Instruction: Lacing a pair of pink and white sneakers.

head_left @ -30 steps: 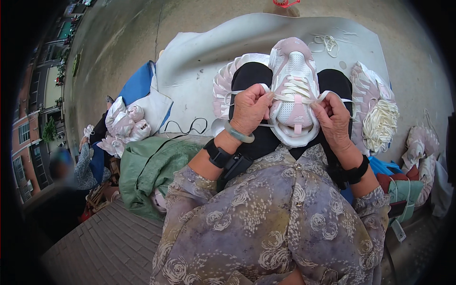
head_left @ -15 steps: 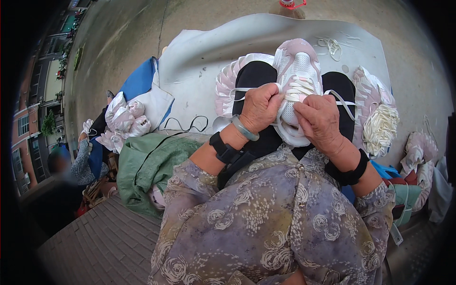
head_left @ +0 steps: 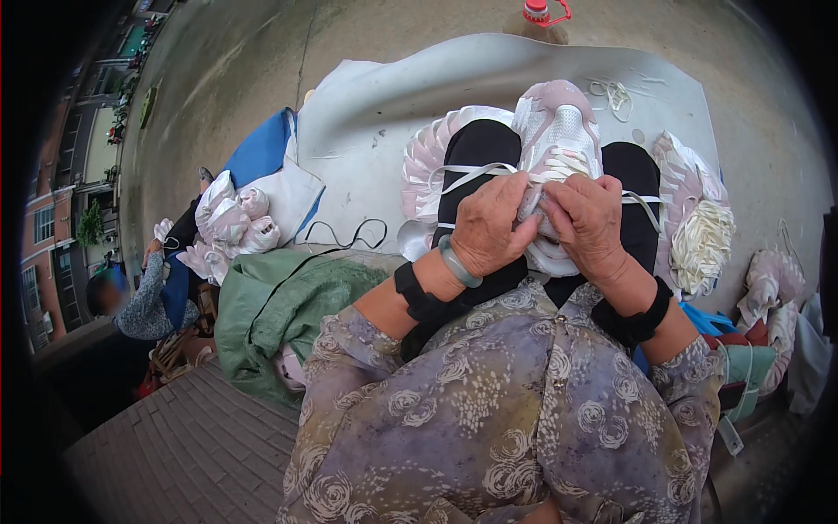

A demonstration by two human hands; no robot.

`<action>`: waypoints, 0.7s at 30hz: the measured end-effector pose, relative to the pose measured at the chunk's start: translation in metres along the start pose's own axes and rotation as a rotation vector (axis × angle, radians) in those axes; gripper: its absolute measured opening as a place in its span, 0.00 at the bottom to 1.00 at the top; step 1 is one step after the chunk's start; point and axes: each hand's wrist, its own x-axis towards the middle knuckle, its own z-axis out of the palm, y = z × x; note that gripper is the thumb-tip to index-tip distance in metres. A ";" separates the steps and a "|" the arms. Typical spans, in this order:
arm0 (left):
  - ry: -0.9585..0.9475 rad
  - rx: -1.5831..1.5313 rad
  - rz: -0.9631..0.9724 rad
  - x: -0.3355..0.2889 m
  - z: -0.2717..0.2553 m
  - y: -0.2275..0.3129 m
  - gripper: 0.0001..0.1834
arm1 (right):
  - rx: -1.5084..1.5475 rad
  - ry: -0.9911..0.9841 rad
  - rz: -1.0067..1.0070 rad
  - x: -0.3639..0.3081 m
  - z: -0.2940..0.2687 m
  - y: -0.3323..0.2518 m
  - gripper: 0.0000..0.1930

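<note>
A pale pink and white sneaker (head_left: 559, 127) lies between my black-covered knees, its toe pointing away from me. White laces (head_left: 559, 163) cross its front, and loose ends trail out over both knees. My left hand (head_left: 493, 224) is closed at the left side of the shoe's tongue and collar, beneath the lacing. Opposite it, my right hand (head_left: 587, 220) has bent fingers pinching the tongue area. Between the hands a bit of the tongue shows; the fingertips themselves are partly hidden.
Fanned pink-white shoes (head_left: 428, 170) lie left of my knees, more (head_left: 676, 170) to the right beside a bundle of cream laces (head_left: 703, 244). A pale sheet (head_left: 384, 113) spreads ahead, with a red-capped bottle (head_left: 537, 22) beyond. Left are a green sack (head_left: 279, 301) and a seated person (head_left: 148, 301).
Both hands have shifted from the lacing down to the tongue and collar, coming closer together. The lace ends now lie loose to either side. The view has tilted slightly.
</note>
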 end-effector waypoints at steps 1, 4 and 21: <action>0.087 0.006 0.048 -0.001 0.001 -0.001 0.24 | -0.018 -0.004 -0.012 0.001 0.000 -0.001 0.08; 0.069 -0.001 0.003 -0.006 0.004 -0.003 0.22 | 0.021 -0.044 0.090 0.005 0.002 -0.002 0.08; 0.115 -0.052 -0.027 -0.007 0.006 -0.005 0.13 | -0.223 -0.095 -0.241 0.017 -0.001 -0.012 0.02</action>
